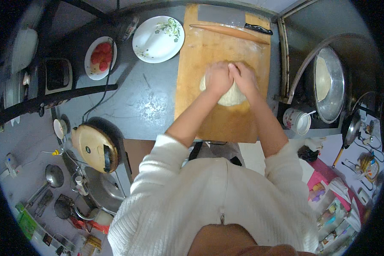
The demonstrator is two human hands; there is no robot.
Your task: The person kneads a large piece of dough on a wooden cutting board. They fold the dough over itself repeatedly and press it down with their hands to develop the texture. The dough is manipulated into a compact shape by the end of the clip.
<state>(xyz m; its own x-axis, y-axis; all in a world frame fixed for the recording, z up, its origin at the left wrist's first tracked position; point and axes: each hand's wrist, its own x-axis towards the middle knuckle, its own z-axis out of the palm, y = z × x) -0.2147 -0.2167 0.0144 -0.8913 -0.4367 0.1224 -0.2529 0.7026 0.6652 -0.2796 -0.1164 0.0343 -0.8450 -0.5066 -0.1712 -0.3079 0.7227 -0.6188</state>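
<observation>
A lump of pale dough [232, 97] rests on a wooden cutting board [192, 80] in front of me. Both my hands bear down on its top, close together, with the thumbs meeting in the middle. My left hand [219, 78] covers the dough's left part and looks slightly blurred. On the right part lies my right hand [245, 78]. Fingertips of both hands curl over the far side, where they are partly hidden. Beyond the hands, a tapered wooden rolling pin [227, 32] lies across the board beside a cleaver with a black handle [258, 28].
Left of the board stand a white floral plate [156, 41] and a plate with red slices [100, 57]. An electric griddle [91, 148] sits by a sink [107, 185]. At right are a metal basin [336, 86] and a jar with a spoon [296, 121].
</observation>
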